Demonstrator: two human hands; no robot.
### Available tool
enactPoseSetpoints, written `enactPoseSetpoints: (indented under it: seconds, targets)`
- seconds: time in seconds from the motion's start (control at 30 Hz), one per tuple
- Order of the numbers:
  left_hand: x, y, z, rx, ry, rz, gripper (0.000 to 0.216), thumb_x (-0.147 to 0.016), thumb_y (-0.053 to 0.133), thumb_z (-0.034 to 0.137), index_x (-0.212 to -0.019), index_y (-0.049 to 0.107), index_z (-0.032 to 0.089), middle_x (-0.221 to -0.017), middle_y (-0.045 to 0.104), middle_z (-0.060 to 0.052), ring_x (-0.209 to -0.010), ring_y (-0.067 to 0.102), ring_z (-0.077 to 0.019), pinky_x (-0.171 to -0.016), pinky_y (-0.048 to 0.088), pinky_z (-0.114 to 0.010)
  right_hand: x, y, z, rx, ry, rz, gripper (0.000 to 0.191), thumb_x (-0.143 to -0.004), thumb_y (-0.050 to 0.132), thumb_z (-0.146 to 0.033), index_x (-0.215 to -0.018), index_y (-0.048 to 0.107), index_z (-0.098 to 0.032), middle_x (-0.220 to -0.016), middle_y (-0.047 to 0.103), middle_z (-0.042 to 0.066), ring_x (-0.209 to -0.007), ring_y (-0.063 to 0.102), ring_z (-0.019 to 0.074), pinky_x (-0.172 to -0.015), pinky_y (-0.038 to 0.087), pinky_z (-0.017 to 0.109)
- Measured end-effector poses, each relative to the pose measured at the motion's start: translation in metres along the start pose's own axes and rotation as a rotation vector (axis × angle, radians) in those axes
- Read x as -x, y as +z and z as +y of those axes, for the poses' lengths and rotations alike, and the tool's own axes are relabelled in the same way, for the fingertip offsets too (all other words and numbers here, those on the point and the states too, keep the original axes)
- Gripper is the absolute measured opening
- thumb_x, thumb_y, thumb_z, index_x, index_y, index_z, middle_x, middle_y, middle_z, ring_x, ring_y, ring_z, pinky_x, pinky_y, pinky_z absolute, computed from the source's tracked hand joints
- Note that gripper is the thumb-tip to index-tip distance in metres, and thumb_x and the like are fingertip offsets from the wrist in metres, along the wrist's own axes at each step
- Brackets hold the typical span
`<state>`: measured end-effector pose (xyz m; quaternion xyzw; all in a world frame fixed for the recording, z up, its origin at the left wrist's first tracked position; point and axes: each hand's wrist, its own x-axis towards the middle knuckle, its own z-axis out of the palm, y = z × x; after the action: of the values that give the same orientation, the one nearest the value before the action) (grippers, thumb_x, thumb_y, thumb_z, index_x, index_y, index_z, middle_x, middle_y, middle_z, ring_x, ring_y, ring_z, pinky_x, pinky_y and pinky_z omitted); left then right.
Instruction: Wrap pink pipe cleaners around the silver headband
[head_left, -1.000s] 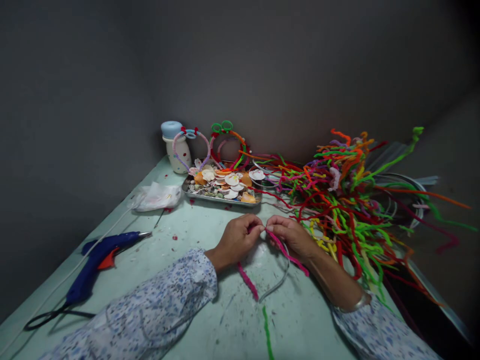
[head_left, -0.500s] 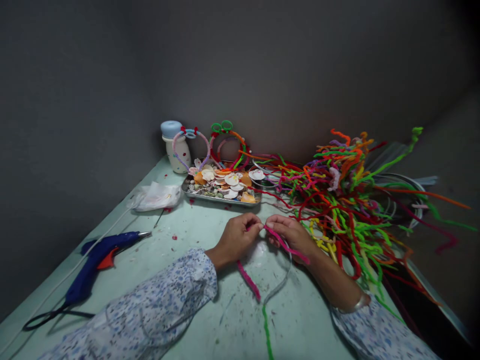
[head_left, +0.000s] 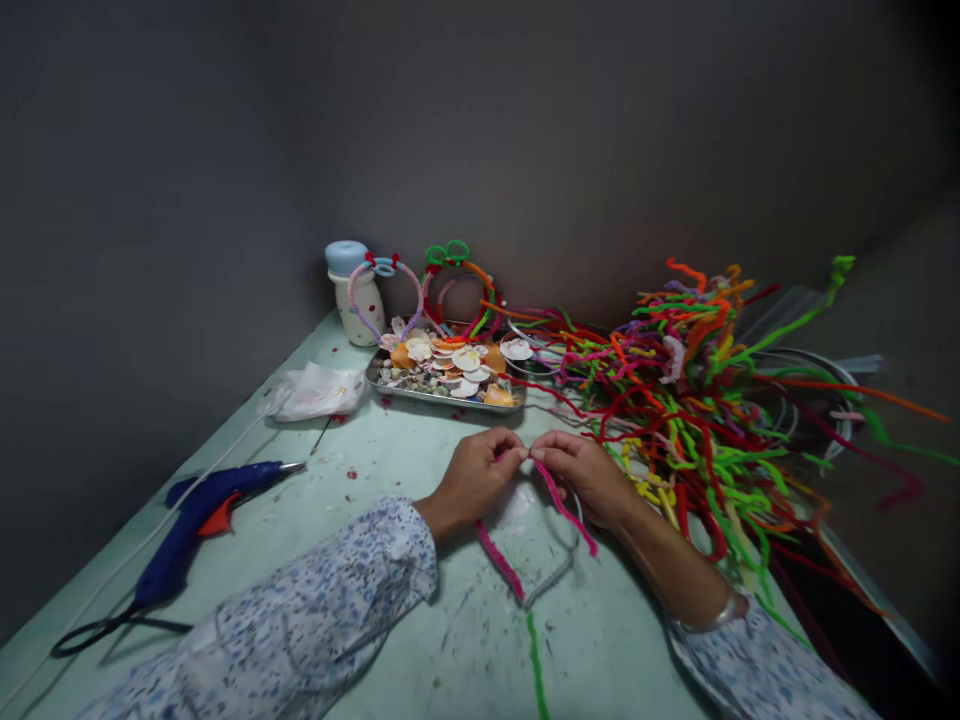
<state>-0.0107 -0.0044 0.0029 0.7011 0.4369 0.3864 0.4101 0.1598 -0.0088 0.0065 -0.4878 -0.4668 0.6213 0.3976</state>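
Observation:
My left hand and my right hand meet fingertip to fingertip above the table, both closed in a pinch. Between them runs a pink pipe cleaner; one end hangs below my right fingers, and a pink length comes out under my left hand. A thin grey-white headband curves down from behind my right hand. My fingers hide where it meets the pink strand. Near the band's lower end lies a green pipe cleaner.
A blue glue gun lies at left beside a white cord. Behind my hands stand a metal tray of shells, decorated headbands and a blue-lidded bottle. A plastic packet is nearby. Tangled pipe cleaners spread across the right.
The pink pipe cleaner's loose end by my right hand has swung left and downward. The headband's lower part has shifted slightly. Both hands stay almost in place.

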Motion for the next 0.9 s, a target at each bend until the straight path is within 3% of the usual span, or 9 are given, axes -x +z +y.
enactPoseSetpoints:
  seconds: [0.17,0.37,0.5,0.6,0.9]
  targets:
    - [0.0001,0.0003,0.0000,0.000,-0.002,0.001,0.017,-0.082,0.050,0.027,-0.077,0.061,0.016,-0.066,0.056,0.001,-0.063,0.048,-0.0117,-0.060,0.036,-0.023,-0.0001,-0.0004,-0.0008,0.062,-0.040,0.015,0.019,-0.070,0.070,-0.033,-0.072,0.060,-0.017,-0.048,0.051,-0.007,-0.037,0.043,0.0059,-0.039,0.032,0.018]
    - [-0.0030,-0.0006,0.0045,0.102,-0.016,0.091,0.014,-0.083,0.051,0.027,-0.080,0.059,0.015,-0.070,0.056,0.001,-0.066,0.048,-0.0111,-0.061,0.038,-0.022,0.0029,-0.0006,-0.0002,-0.060,-0.047,-0.012,0.025,-0.075,0.065,-0.041,-0.085,0.061,-0.018,-0.059,0.058,-0.002,-0.046,0.052,0.0103,-0.041,0.035,0.021]
    - [-0.0040,-0.0025,0.0070,0.121,-0.072,0.132,0.021,-0.084,0.051,0.029,-0.096,0.062,0.016,-0.074,0.060,0.000,-0.064,0.050,-0.0121,-0.060,0.039,-0.022,0.0048,0.0033,0.0004,0.035,-0.105,0.114,0.023,-0.073,0.066,-0.039,-0.078,0.060,-0.018,-0.050,0.048,-0.006,-0.041,0.040,0.0083,-0.040,0.027,0.021]
    - [-0.0032,-0.0036,0.0087,0.087,-0.053,0.104,0.023,-0.085,0.049,0.030,-0.095,0.065,0.016,-0.081,0.065,-0.002,-0.071,0.055,-0.0139,-0.063,0.041,-0.023,0.0058,0.0064,-0.0022,0.083,-0.122,0.183,0.023,-0.071,0.066,-0.040,-0.074,0.060,-0.018,-0.048,0.045,-0.007,-0.041,0.036,0.0079,-0.041,0.025,0.021]
    - [-0.0033,-0.0046,0.0084,-0.029,0.021,0.100,0.021,-0.086,0.046,0.025,-0.091,0.065,0.017,-0.092,0.068,-0.003,-0.082,0.058,-0.0156,-0.073,0.043,-0.024,0.0031,0.0040,-0.0024,0.097,-0.117,0.185,0.023,-0.070,0.066,-0.040,-0.072,0.062,-0.018,-0.048,0.043,-0.007,-0.043,0.033,0.0081,-0.042,0.023,0.022]
